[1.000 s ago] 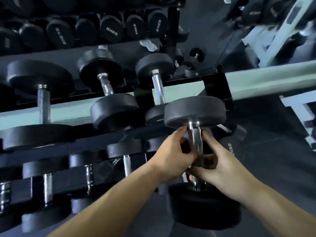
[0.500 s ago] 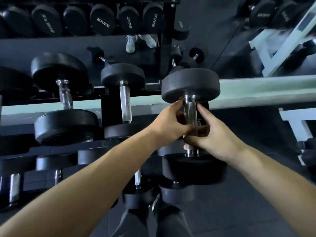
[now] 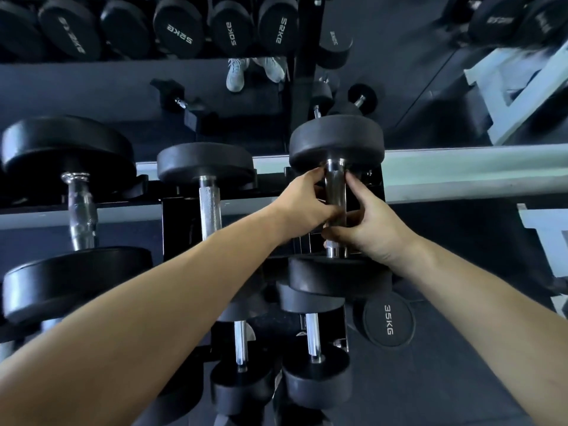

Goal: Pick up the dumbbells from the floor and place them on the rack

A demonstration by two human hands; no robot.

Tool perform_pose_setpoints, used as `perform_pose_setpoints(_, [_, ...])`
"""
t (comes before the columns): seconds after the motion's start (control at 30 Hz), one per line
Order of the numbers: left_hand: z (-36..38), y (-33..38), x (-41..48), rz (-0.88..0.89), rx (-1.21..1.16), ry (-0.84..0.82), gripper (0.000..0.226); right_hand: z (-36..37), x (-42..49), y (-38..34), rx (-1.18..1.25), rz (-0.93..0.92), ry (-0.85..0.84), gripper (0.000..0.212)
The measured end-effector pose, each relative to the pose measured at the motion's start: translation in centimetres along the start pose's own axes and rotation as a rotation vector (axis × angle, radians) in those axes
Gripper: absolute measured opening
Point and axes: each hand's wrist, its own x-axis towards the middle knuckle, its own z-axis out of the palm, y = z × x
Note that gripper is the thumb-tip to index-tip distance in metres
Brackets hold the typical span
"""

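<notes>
Gripping the chrome handle of the dumbbell [image 3: 336, 207] from both sides, my left hand [image 3: 302, 204] wraps it from the left and my right hand [image 3: 367, 224] from the right, fingers curled tight around the bar. My two thumbs lie close together low on the handle. The dumbbell stands with its handle running away from me, far head [image 3: 336, 142] over the rear rail of the rack [image 3: 461, 176] and near head [image 3: 339, 276] at the front edge, at the rack's right end; I cannot tell whether it already rests on the rails or hangs just above them. Just to its left sits a second dumbbell [image 3: 209, 195] on the same tier, and further left a larger one [image 3: 80, 210], both lying the same way. Below, on a lower tier, two smaller dumbbells [image 3: 313, 339] show their chrome bars between my forearms. A weight marked 35KG [image 3: 388, 322] sits low to the right of those, near the dark floor [image 3: 461, 379]. Across the top runs a row of big black heads [image 3: 181, 29] printed 52KG and 50KG, with a pair of pale shoes [image 3: 255, 70] showing beneath them.
</notes>
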Motion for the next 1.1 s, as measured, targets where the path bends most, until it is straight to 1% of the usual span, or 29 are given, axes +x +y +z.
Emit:
perform_pose_setpoints(0.17, [0.0,-1.1,0.8,-0.015,-0.037,0.001,0.058,-0.1,1.0,0.5,0.036,0.043,-0.034,0.112])
perform_pose_setpoints(0.33, [0.6,-2.2,0.4,-0.04,-0.069,0.037,0.063,0.1,0.9,1.3,-0.028,0.007,-0.049,0.114])
perform_pose_setpoints(0.63, [1.4,-2.4,0.3,-0.046,-0.03,0.063,0.075,0.0,0.6,2.2,-0.073,0.017,0.002,0.11])
perform_pose_setpoints(0.77, [1.4,-2.0,-0.3,-0.056,0.015,0.076,0.073,0.0,0.3,1.8,-0.094,0.022,-0.007,0.11])
perform_pose_setpoints(0.83, [1.2,-1.9,-0.6,-0.069,0.062,0.078,0.072,0.0,0.2,1.6,-0.136,0.024,0.001,0.108])
perform_pose_setpoints(0.97, [0.6,-1.7,-1.9,-0.075,0.178,0.112,0.058,-0.2,-0.7,0.9,-0.311,0.0,0.068,0.096])
perform_pose_setpoints(1.1, [-0.5,-1.2,-4.4,-0.035,0.235,0.18,0.062,-0.1,-2.8,0.2,-0.403,-0.047,0.139,0.092])
